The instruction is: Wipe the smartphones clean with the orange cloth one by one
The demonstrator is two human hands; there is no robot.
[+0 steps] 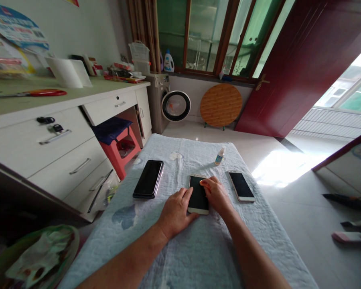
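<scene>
A white-framed smartphone (pixel 198 200) lies face up on the cloth-covered table, its dark screen toward me. My left hand (pixel 176 210) grips it by the left side and lower edge, thumb along the bottom. The fingers of my right hand (pixel 215 193) are pinched together at the upper right of the screen. A tiny orange bit shows at their tips, too small to name. Left of my hands lies a larger black smartphone (pixel 149 178). Another white smartphone (pixel 241 186) rests to the right, and a small spray bottle (pixel 220 156) stands beyond my right hand.
Pale blue quilted cloth (pixel 180 255) covers the table. To the left are a white drawer cabinet (pixel 57 140), a red stool (pixel 126 146) and a waste basket (pixel 75 243). A washing machine (pixel 156 100) with its door open, a round wooden tabletop (pixel 221 105) and a red door (pixel 276 68) stand behind.
</scene>
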